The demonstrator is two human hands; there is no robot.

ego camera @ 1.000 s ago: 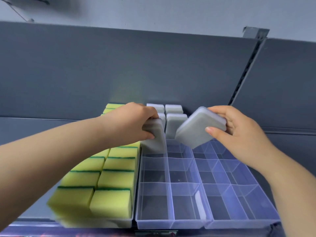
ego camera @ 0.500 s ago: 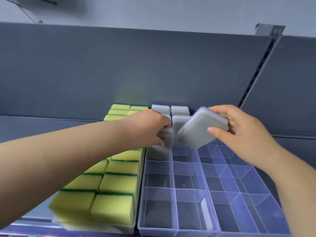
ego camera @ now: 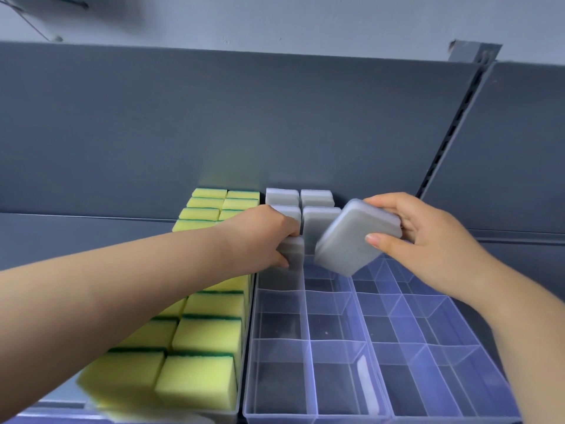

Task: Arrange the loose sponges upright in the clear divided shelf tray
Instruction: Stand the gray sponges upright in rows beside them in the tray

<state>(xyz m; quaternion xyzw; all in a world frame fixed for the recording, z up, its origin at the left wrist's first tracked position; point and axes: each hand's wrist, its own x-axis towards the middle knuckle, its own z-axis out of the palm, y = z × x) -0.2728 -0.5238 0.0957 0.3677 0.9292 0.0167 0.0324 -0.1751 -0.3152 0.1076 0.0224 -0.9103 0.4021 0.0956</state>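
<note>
At 8 o'clock, yellow sponges (ego camera: 195, 381) with green backing stand on edge in two columns running toward the shelf's back panel (ego camera: 275, 117). The left forearm crosses over the middle rows, so their full number cannot be counted.

The left hand (ego camera: 263, 237) reaches in from 9 o'clock. Its fingers are curled over the top of one upright grey sponge (ego camera: 294, 254) and its thumb presses the sponge's near face. That sponge sits in the left column of the clear divided tray (ego camera: 275, 416), just in front of the sponges already in place.

At 12 o'clock of the tray, four standing grey sponges (ego camera: 282, 195) fill the two back rows, two per row, against the back panel. With the two in the hands, six grey sponges show in all.

Toward 1 o'clock, the right hand (ego camera: 428, 240) grips the tilted grey sponge (ego camera: 351, 240) by its far end, with the thumb on the near face and the fingers behind. This sponge hangs above the tray's right column, with one corner pointing down, and it touches no compartment.

At 4 o'clock, a second clear tray (ego camera: 443, 344) lies just beside the first, which makes two clear trays. At 2 o'clock, a slotted upright (ego camera: 452, 127) runs up the shelf's back.
</note>
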